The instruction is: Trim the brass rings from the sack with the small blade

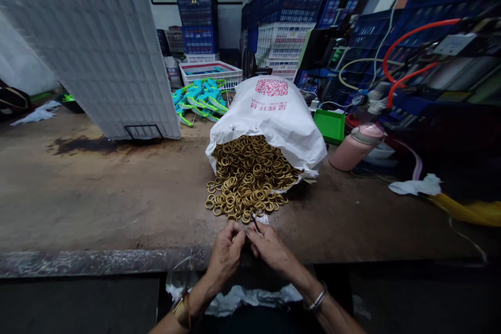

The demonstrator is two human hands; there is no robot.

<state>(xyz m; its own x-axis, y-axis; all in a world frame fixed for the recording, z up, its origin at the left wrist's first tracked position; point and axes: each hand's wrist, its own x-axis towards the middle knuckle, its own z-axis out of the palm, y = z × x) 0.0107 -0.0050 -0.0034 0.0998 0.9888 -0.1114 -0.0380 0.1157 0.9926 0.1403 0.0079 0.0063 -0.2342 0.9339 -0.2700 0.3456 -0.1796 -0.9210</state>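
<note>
My left hand [227,251] and my right hand [270,248] meet at the near edge of the worn wooden table [97,193], fingers pinched together. Between the fingertips a thin dark metal piece [256,225] sticks up from the right hand. What the left fingers pinch is too small to make out. Just beyond the hands lies a heap of brass-coloured rings [246,182] spilling from a white sack [274,115] with red print, lying on its side with its mouth toward me.
A tall white plastic crate [97,47] stands at the left. Teal plastic parts [199,99], a green box [330,125] and a pink flask [354,148] lie behind and beside the sack. Blue and white crates, hoses and machinery fill the back and right.
</note>
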